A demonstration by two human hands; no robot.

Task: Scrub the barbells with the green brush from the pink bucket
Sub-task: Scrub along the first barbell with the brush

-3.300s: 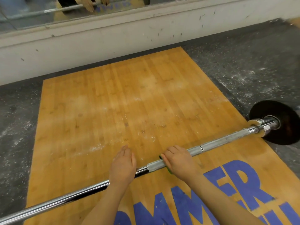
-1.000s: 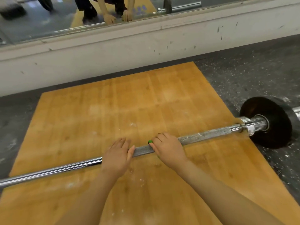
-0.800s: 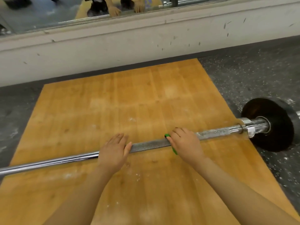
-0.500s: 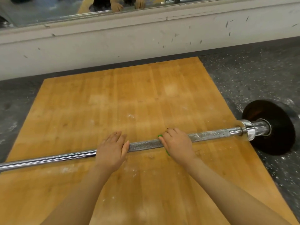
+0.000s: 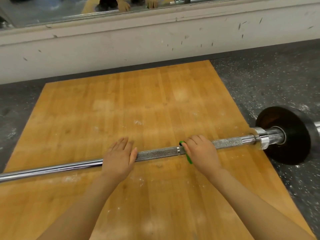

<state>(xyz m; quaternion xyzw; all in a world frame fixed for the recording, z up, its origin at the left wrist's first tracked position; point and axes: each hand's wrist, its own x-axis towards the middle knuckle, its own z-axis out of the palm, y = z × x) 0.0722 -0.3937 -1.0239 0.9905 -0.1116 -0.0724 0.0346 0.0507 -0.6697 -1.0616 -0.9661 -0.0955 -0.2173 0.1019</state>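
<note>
On the wooden platform [image 5: 155, 94], your left hand [image 5: 118, 157] lies flat, fingers straight, on the barbell [image 5: 155, 154] while your right hand [image 5: 201, 150] grips the green brush [image 5: 188, 158] against its knurled shaft.

A long steel barbell [image 5: 155, 154] lies flat across the wooden platform, running from the lower left up to the right, where a black plate sits on its chrome sleeve. Its middle stretch is rough grey knurling, the left part smooth and shiny. The green brush [image 5: 188, 157] sits against the knurled shaft, mostly hidden; only a thin bright green edge shows.
</note>
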